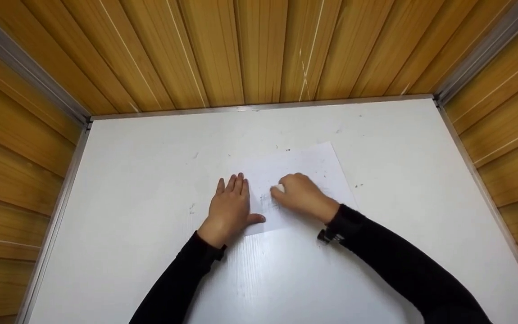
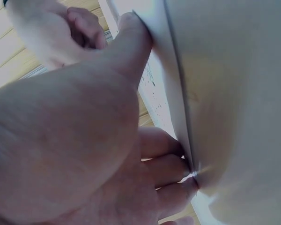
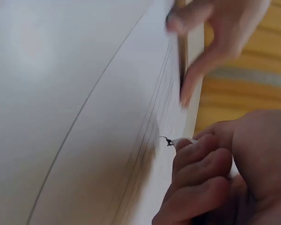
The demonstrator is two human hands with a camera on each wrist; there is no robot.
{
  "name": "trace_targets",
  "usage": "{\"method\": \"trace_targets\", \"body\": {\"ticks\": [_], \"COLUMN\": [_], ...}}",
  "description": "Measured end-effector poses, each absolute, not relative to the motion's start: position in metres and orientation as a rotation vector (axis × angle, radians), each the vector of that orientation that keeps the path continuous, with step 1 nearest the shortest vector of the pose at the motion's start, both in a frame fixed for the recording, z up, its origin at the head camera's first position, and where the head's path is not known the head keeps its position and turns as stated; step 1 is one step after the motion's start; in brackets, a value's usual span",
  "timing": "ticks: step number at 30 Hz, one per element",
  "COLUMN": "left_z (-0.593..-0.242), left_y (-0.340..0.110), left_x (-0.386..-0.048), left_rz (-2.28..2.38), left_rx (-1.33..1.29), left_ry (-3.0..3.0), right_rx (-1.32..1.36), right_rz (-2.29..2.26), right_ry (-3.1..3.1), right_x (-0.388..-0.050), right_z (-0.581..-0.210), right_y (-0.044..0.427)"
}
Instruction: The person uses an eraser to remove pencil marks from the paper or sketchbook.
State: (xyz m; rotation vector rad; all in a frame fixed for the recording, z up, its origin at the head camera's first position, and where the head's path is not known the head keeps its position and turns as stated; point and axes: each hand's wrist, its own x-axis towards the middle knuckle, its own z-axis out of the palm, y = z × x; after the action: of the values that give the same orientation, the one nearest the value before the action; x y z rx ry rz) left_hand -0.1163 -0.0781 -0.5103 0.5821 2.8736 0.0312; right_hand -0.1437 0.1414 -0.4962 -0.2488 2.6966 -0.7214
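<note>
Two hands [image 1: 231, 208] [image 1: 305, 195], two black sleeves [image 1: 173, 279] [image 1: 398, 256], one paper sheet [image 1: 297, 163], one tabletop [image 1: 128, 180], and seemingly one white eraser [image 1: 279, 187].

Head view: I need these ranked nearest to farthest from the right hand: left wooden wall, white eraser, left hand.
1. White eraser: gripped in the right hand, at its thumb side.
2. Left hand: off to the left, its thumb on the paper.
3. Left wooden wall: farthest left, beyond the tabletop's edge.
</note>
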Motion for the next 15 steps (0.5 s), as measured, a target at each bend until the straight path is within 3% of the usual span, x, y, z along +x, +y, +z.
{"method": "trace_targets", "body": {"ticks": [4,7,15], "left_z": [-0.513,-0.512,-0.508], "left_y": [-0.079,-0.078,-0.079], "left_x": [-0.114,-0.114,-0.116], "left_rz": [0.051,0.032,-0.014], "left_rx": [0.596,0.589,0.559], "left_ry": [2.871,2.872,2.86], "right_rx": [-0.364,-0.385,-0.145], "right_rz": [-0.656,-0.637,-0.654], "right_ry": [2.691,2.746,2.822], "right_x": [-0.14,-0.142,-0.15], "right_z": [-0.504,-0.509,-0.506], "right_y": [0.104,0.107,0.21]}}
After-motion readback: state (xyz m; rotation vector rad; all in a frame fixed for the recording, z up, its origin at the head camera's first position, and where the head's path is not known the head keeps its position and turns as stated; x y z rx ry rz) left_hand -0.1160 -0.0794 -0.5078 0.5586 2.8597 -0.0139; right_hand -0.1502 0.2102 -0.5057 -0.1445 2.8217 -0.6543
